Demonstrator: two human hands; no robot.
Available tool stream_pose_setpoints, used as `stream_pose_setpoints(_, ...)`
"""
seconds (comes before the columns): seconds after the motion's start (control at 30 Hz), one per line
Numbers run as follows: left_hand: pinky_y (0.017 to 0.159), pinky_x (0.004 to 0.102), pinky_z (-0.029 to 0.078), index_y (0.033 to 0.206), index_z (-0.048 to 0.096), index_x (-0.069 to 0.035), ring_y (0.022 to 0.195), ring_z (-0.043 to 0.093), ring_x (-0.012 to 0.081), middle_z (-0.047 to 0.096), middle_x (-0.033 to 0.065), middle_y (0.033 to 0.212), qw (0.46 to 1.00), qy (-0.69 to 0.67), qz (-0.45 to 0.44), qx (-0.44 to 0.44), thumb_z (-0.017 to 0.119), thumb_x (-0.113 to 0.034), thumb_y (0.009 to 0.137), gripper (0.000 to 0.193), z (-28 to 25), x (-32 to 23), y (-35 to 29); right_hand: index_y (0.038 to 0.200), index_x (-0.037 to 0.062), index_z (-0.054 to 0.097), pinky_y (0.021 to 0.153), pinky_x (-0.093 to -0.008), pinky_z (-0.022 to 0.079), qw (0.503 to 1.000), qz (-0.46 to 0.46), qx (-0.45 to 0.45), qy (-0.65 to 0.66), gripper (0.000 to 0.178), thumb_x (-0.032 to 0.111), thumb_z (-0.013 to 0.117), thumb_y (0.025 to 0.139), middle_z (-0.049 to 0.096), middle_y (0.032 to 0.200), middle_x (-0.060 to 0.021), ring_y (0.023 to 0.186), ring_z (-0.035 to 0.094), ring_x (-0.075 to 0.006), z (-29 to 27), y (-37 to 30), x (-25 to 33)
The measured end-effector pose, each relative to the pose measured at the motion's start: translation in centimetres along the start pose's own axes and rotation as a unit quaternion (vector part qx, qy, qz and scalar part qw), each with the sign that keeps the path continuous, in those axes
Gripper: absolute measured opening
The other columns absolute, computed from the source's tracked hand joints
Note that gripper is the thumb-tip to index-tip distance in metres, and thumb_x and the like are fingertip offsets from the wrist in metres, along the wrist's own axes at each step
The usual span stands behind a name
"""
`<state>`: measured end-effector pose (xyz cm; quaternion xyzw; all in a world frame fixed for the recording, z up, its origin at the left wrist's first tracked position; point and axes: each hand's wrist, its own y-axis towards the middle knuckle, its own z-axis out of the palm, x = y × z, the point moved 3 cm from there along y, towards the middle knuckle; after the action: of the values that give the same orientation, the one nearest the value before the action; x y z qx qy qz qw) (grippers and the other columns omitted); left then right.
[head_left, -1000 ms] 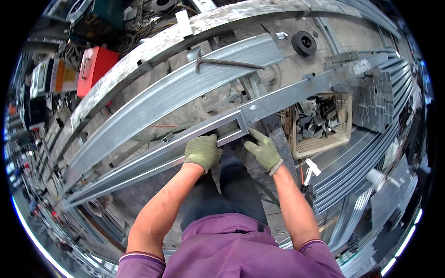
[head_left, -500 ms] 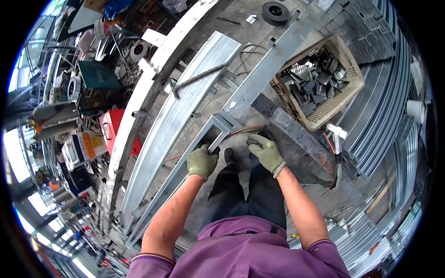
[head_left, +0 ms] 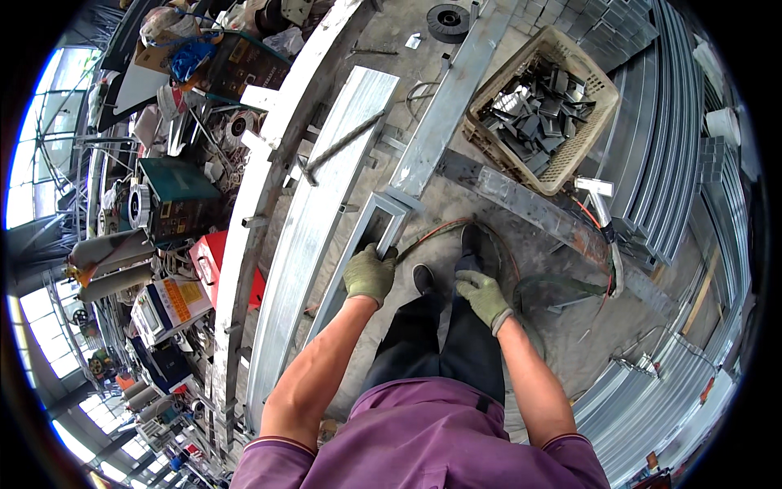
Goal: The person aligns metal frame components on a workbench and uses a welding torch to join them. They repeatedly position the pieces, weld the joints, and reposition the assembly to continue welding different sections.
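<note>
My left hand [head_left: 371, 275], in a green work glove, is closed round the edge of a grey rectangular metal frame [head_left: 381, 208]; the fingertips are partly hidden behind it. The far corner of that frame rests against the end of a long flat steel bar [head_left: 444, 118]. In front of my right thigh hangs my gloved right hand [head_left: 484, 300], its fingers loosely bent and apart, with nothing in them. To the left of the frame runs a wide galvanised channel [head_left: 314, 216], and a twisted steel rod [head_left: 342, 147] lies across it.
A beige plastic crate [head_left: 599, 122] of metal offcuts stands at the far right beside stacked steel profiles [head_left: 680, 106]. A pneumatic tool [head_left: 599, 196] with a hose rests on a rusty beam [head_left: 529, 208]. An orange hose [head_left: 436, 231] crosses the floor by my feet. A red box [head_left: 213, 265] stands left.
My view has shifted. My right hand has drawn back and down toward my thigh, its fingers less spread. My left hand stays on the metal frame.
</note>
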<state>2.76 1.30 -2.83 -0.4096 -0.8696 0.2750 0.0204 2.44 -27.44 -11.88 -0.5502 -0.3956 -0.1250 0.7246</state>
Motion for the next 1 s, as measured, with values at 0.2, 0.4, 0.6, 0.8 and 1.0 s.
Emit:
stream_pose_setpoints(0.2,0.085,0.0565,0.057,0.106,0.073,-0.008,0.096,0.075,0.0446,0.079,0.0215,0.095,1.0,0.005,0.004,0.001,0.07,-0.052,0.099,0.045,0.0,-0.5,0.3,0.133,-0.0012,0.074,0.094,-0.0292,0.056,0.999,0.024,0.034,-0.035,0.037,0.015,0.073,0.1,0.08,0.115,-0.011,0.103,0.071,-0.0142,4.2,-0.4,-0.1)
stream_pose_setpoints(0.4,0.086,0.0567,0.058,0.105,0.071,-0.006,0.096,0.075,0.045,0.078,0.0222,0.096,1.0,-0.02,-0.002,0.004,0.072,-0.052,0.097,0.047,0.1,-0.4,0.1,0.13,-0.0002,0.075,0.095,-0.0329,0.057,0.991,0.025,0.07,-0.115,0.036,0.021,0.072,0.101,0.08,0.117,-0.0151,0.106,0.074,-0.02,6.2,0.7,4.2)
stream_pose_setpoints(0.6,0.095,0.0509,0.058,0.133,0.07,-0.006,0.111,0.074,0.0402,0.077,0.0223,0.119,0.969,-0.203,0.103,-0.1,0.074,-0.033,0.099,0.043,-2.1,0.8,-3.3,0.131,-0.0006,0.075,0.093,-0.0349,0.058,0.988,-0.061,0.022,-0.143,0.037,0.021,0.072,0.101,0.08,0.116,-0.0174,0.105,0.075,-0.0226,5.6,1.8,6.2)
stream_pose_setpoints(0.8,0.106,0.0511,0.053,0.142,0.063,-0.003,0.126,0.066,0.0444,0.068,0.0258,0.137,0.967,-0.104,0.154,-0.176,0.078,-0.03,0.096,0.056,-7.0,5.2,-2.3,0.136,-0.0003,0.071,0.104,-0.0421,0.055,0.949,-0.229,-0.078,-0.204,0.044,0.021,0.071,0.098,0.074,0.126,-0.0272,0.119,0.073,-0.037,6.1,3.4,12.1)
stream_pose_setpoints(1.0,0.102,0.0513,0.055,0.14,0.066,-0.009,0.119,0.07,0.0434,0.074,0.0238,0.128,0.993,-0.08,0.034,0.083,0.074,-0.038,0.096,0.053,-4.6,6.4,1.8,0.14,-0.0026,0.067,0.113,-0.046,0.05,0.91,-0.291,-0.083,-0.285,0.053,0.024,0.073,0.095,0.069,0.14,-0.0264,0.131,0.065,-0.0417,9.3,7.2,17.7)
